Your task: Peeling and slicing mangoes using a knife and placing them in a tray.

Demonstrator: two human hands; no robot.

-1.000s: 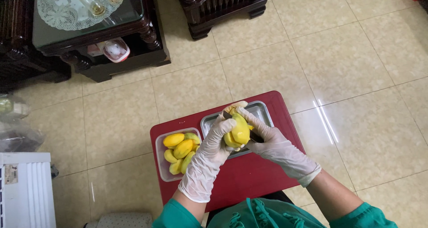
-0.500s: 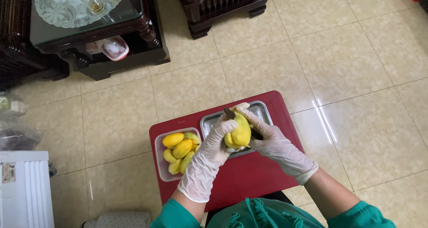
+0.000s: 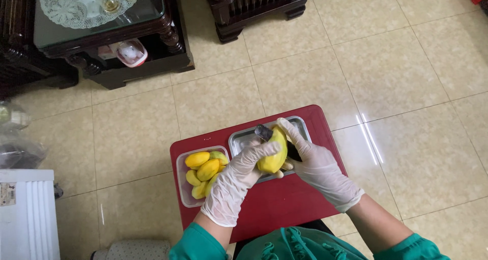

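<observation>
Yellow peeled mango [image 3: 273, 155] smooth, gripped by gloved left hand [image 3: 239, 178]. Gloved right hand [image 3: 317, 168] grips dark-bladed knife [image 3: 264, 133] against it. Below: steel tray [image 3: 300, 126], clear plastic tub of mango pieces [image 3: 181, 183], red counter [image 3: 284, 199].

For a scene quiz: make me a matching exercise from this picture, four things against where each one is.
Things:
1. yellow peeled mango
2. clear plastic tub of mango pieces
3. silver metal tray
4. dark knife blade

Places:
A. at the mango's top end
B. on the red tabletop, left of the tray
C. held in the gloved left hand
D. under the mango and both hands

Pairs: 1-C, 2-B, 3-D, 4-A
</observation>
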